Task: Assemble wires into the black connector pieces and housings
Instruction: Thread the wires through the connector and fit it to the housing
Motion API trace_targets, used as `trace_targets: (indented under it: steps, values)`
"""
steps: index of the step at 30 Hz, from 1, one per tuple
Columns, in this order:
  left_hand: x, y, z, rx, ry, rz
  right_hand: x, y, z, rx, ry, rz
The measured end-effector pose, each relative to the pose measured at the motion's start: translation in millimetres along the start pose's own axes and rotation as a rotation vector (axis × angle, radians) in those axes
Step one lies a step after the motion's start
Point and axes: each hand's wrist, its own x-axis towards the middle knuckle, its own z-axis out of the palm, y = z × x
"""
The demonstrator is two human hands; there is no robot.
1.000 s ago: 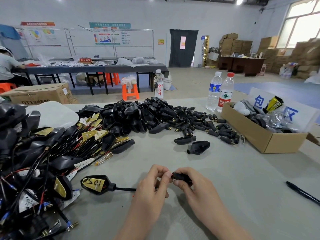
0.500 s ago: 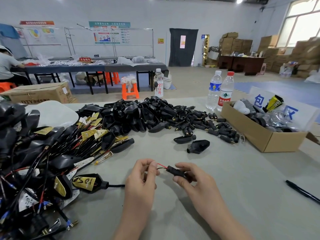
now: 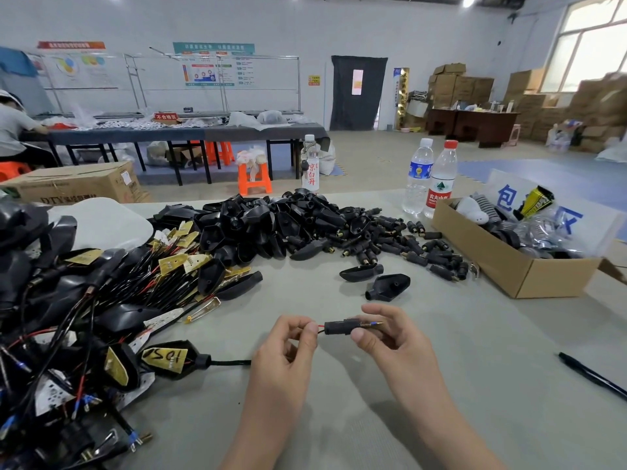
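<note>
Connector (image 3: 340, 327) pinched by right hand (image 3: 395, 344) | left hand (image 3: 288, 347) pinches red wire (image 3: 320, 326)

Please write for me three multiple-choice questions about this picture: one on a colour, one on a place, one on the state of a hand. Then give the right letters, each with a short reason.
1. The bottle nearest the cardboard box has a cap that is:
A. red
B. green
C. black

2. The black pen lies:
A. in the cardboard box
B. on the table, right of the right hand
C. on top of the bottle

3. The right hand:
A. lies flat on the table
B. grips the pen
C. holds the black connector

Answers:
1 A, its cap shows red.
2 B, the pen rests alone on the bare tabletop.
3 C, its thumb and fingers pinch the connector, while the left hand pinches the red wire.
</note>
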Motion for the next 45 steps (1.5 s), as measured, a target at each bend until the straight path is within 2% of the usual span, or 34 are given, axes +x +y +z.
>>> trace_targets:
  steps: [8,19,29,39,45]
  values:
    - [1,-2,0,-0.004,0.009,0.015,5,6,-3,0.205,0.003,0.046]
    - [0,-3,2,0.010,-0.061,0.013,5,1,-4,0.237,0.024,0.065]
    - [0,-3,4,-0.013,-0.032,-0.010,5,1,-2,0.299,0.060,0.089]
    - [-4,-3,3,0.107,-0.090,0.021,6,-1,-4,0.383,0.084,0.159]
    - [-5,-1,1,0.275,-0.115,0.016,5,-7,-6,0.381,0.129,0.156]
